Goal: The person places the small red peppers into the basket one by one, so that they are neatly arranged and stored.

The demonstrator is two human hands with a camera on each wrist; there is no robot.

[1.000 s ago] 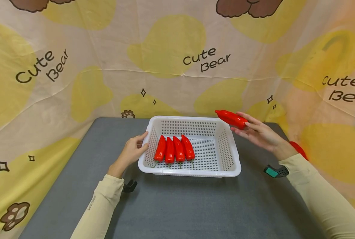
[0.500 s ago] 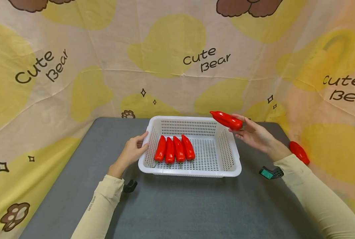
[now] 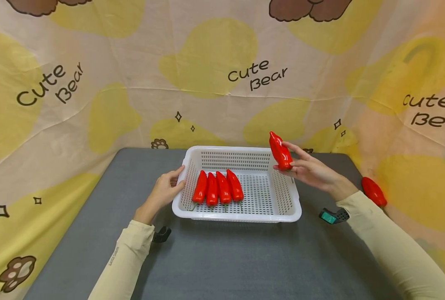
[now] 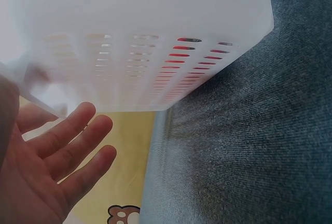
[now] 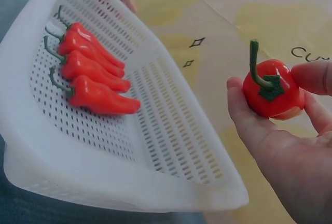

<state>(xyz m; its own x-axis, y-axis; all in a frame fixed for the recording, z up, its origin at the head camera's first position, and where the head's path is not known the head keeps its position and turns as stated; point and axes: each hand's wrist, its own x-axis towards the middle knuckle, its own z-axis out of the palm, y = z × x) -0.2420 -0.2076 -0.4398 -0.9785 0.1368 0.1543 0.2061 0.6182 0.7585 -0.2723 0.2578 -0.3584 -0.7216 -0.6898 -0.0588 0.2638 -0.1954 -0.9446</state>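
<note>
My right hand (image 3: 308, 168) holds a red chili pepper (image 3: 280, 152) above the right side of a white plastic basket (image 3: 237, 218), its pointed tip upward. In the right wrist view the green stem end of that pepper (image 5: 272, 89) faces the camera, between thumb and fingers. Several red peppers (image 3: 224, 188) lie side by side in the left part of the basket, stems toward the near side. At the basket's left rim is my left hand (image 3: 164, 188), gripping it. The left wrist view shows the left hand's fingers (image 4: 78, 146) outside the basket wall, beneath the rim.
Another red pepper (image 3: 373, 191) lies at the table's right edge, beyond the right forearm. The basket stands on a dark grey table (image 3: 237, 258). A printed cloth (image 3: 207, 62) hangs behind and along the sides.
The right hand has moved left and slightly inward over the basket's right side. The pepper in it has turned from nearly level to more upright. The left hand stays at the rim.
</note>
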